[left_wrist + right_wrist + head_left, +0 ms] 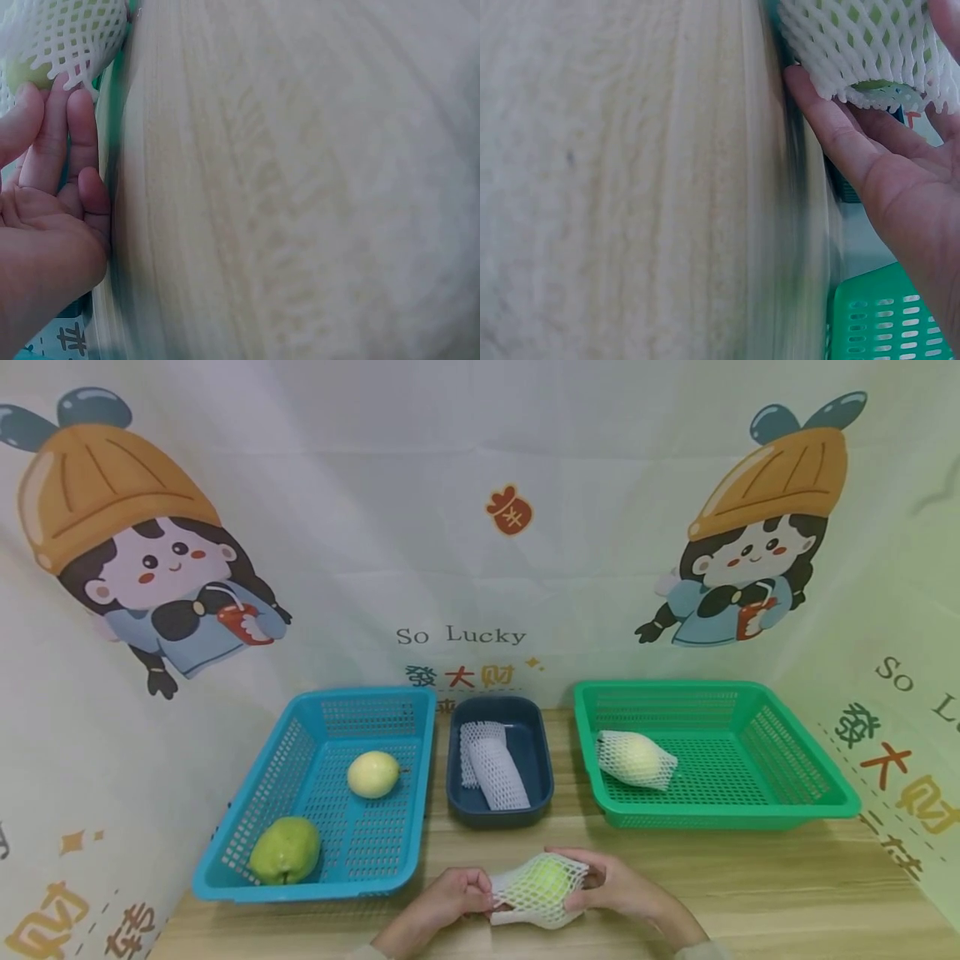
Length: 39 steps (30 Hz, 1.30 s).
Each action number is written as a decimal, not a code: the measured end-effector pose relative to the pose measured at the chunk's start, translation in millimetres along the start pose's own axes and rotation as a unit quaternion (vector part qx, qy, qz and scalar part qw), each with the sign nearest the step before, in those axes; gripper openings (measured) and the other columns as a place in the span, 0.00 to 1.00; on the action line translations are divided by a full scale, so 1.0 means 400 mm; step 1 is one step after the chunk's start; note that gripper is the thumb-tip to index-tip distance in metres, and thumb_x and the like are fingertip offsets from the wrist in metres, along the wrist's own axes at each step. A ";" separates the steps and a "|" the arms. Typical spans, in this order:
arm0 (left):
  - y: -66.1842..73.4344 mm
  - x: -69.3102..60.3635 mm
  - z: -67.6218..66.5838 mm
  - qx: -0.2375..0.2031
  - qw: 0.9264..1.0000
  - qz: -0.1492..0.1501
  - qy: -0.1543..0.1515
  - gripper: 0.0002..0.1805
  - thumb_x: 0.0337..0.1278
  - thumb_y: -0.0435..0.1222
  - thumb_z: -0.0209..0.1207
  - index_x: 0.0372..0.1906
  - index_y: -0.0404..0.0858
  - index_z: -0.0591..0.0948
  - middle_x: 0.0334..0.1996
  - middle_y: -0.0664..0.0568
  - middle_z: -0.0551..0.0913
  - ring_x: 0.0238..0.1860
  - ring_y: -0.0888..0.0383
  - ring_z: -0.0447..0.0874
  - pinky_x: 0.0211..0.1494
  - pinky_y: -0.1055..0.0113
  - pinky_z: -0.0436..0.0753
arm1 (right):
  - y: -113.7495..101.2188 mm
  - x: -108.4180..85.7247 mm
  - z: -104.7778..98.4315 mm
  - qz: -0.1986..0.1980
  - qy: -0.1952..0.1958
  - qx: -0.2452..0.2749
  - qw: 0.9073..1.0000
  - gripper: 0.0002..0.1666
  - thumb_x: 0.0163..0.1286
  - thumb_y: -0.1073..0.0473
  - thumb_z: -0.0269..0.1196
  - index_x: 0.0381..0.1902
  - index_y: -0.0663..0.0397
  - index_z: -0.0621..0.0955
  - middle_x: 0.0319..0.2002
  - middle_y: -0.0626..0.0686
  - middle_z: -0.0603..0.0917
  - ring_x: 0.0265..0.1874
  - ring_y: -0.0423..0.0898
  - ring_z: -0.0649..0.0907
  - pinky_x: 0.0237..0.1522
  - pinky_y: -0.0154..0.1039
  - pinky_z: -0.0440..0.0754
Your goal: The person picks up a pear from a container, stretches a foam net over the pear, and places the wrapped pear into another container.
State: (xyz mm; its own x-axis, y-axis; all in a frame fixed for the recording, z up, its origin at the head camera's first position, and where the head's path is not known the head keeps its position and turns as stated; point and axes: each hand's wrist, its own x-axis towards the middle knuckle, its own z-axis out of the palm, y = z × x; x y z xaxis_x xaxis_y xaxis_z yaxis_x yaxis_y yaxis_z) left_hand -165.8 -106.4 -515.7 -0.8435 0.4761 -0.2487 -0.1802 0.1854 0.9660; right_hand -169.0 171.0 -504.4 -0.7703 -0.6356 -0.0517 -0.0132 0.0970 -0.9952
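Note:
A light green fruit (548, 882) sits inside a white foam net sleeve (517, 913), held above the table near its front. My right hand (617, 887) grips the netted fruit from the right, the thumb on the near side and fingers behind. At the sleeve's left end, my left hand (454, 897) pinches the net's edge between thumb and fingers. In the left wrist view, fingertips (61, 81) reach under the mesh rim. The right wrist view shows the sleeve's other end (870, 82) with green showing through. The fruit's exact kind is hidden by the mesh.
A blue basket (311, 893) on the left holds a yellow pear (373, 775) and a larger green fruit (286, 851). Foam sleeves (497, 768) lie in a dark blue tray (500, 819). A green basket (727, 812) on the right holds a netted pale fruit (639, 760).

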 end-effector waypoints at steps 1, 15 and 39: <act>0.001 0.000 -0.001 0.001 1.000 0.000 0.000 0.09 0.52 0.29 0.59 0.29 0.25 0.74 0.20 0.62 0.80 0.23 0.67 0.69 0.26 0.76 0.66 | -0.001 0.001 0.000 0.000 0.000 -0.001 1.000 0.42 0.58 0.59 0.66 0.67 0.63 0.62 0.62 0.69 0.67 0.51 0.37 0.76 0.50 0.30 0.75; 0.001 -0.006 -0.003 0.004 1.000 0.017 -0.017 0.12 0.47 0.24 0.57 0.29 0.15 0.70 0.18 0.57 0.80 0.22 0.68 0.72 0.27 0.78 0.69 | -0.005 0.004 0.004 -0.033 -0.017 -0.016 0.999 0.39 0.59 0.61 0.66 0.65 0.69 0.64 0.61 0.74 0.67 0.47 0.34 0.78 0.46 0.30 0.77; 0.004 -0.005 -0.007 0.005 1.000 0.007 -0.004 0.11 0.55 0.34 0.58 0.34 0.26 0.76 0.22 0.60 0.83 0.24 0.66 0.74 0.25 0.75 0.65 | -0.012 -0.006 0.000 -0.029 -0.013 -0.043 0.999 0.40 0.61 0.61 0.63 0.67 0.67 0.59 0.61 0.74 0.65 0.51 0.37 0.77 0.49 0.29 0.75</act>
State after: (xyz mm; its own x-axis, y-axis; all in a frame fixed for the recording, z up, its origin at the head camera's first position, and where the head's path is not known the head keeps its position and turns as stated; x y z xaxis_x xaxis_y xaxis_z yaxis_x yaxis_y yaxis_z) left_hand -166.0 -109.5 -513.4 -0.8419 0.4853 -0.2362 -0.1635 0.1877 0.9685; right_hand -167.0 171.9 -499.6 -0.7500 -0.6614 0.0020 -0.1118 0.1238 -0.9860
